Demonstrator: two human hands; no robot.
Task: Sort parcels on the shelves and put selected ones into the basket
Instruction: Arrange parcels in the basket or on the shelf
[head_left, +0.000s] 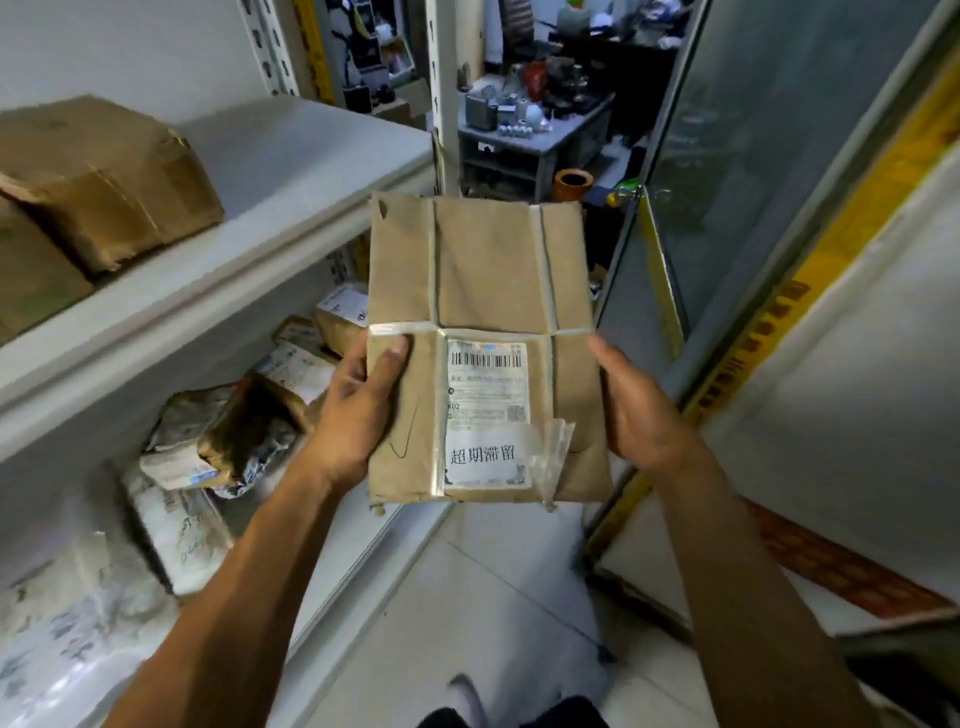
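Between the shelving and the door, chest height: a flat brown parcel (480, 348) is held up, label side to the person.
Left hand: left hand (358, 410) grips the parcel's left edge, thumb flat on the face, fingers (349, 370) curled behind.
Right hand: right hand (636, 410) lies along the right edge; how the fingers sit behind the parcel is hidden, so I cannot say whether it grips or only steadies.
Parcel condition: paper-wrapped, crossed with clear tape, corners scuffed; white shipping label (488, 413) with barcode and a printed strip of large characters on the lower half.
Lower shelf, left: lower shelf (171, 374) carries a loose heap of small parcels (234, 431), some in crumpled wrapping, lying at angles.
Upper shelf, left: upper shelf (291, 156) carries a worn cardboard box (104, 176) towards its left end.
Beyond: a grey surface (545, 137) crowded with small wares, well apart from the hands.
Basket: not in view.
Step in hand: label inspection, judged from the pose.
Next move calls for: a decision from the label, then either a return to the shelf or a turn to locate the basket.
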